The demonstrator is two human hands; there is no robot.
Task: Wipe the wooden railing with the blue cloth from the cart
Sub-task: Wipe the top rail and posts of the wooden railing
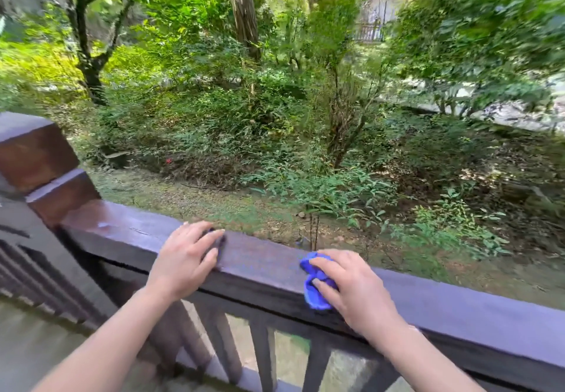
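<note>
Wooden railing point(260, 257) (dark, glossy) fronting garden point(275, 116).

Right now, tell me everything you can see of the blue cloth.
The blue cloth is a small, bright blue rag, soft and bunched into crumpled folds, not spread flat. It lies on the top of the dark wooden railing, with its lower end draped over the near edge. The right hand presses down on it, fingers curled over its right part, so most of it is hidden. The left hand rests flat on the rail further left, apart from the cloth.
</note>
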